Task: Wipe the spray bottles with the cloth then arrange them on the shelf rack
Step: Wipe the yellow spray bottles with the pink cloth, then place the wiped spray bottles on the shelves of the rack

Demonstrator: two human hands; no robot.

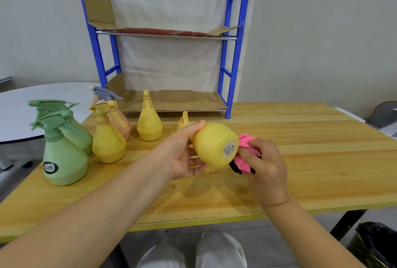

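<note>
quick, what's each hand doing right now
Left hand: closed on the tipped yellow spray bottle.
Right hand: closed on the pink cloth, against the bottle's base.

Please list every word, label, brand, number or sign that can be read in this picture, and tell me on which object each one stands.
No text can be read here.
Dark oval label with a white ring on the front green bottle: too blurred to read.
Round grey sticker on the base of the held yellow bottle: print too small to read.
Red print on the upper shelf cardboard: seen edge-on, unreadable.
</note>
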